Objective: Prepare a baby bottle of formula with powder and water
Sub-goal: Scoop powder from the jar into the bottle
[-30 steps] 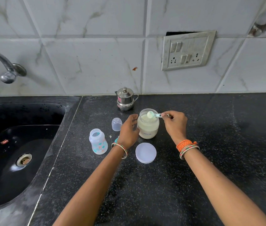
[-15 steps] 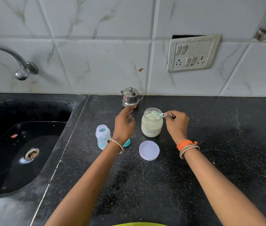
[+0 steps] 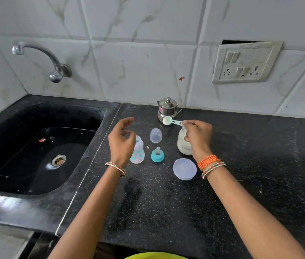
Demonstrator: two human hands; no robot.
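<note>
- Step in hand, as I judge it: carrying powder to the bottle. The right hand (image 3: 198, 136), right of centre, pinches the handle of a measuring scoop (image 3: 168, 120) heaped with pale powder, held above and left of the open formula jar (image 3: 182, 144).
- The baby bottle (image 3: 138, 152) stands open at centre-left, partly behind the left hand (image 3: 122, 141), whose fingers are loosely curled and apart, holding nothing.
- Next move probably calls for steadying the bottle and tipping the scoop level over its narrow mouth; powder could spill.
- Teal nipple ring (image 3: 157, 155), clear cap (image 3: 156, 135) and jar lid (image 3: 184, 169) lie between the hands.
- Surface: black speckled countertop (image 3: 250, 174); steel lidded pot (image 3: 168, 107) at the wall; black sink (image 3: 41, 150) and tap (image 3: 41, 58) at left; switchboard (image 3: 245, 62) on marble tiles, upper right.
</note>
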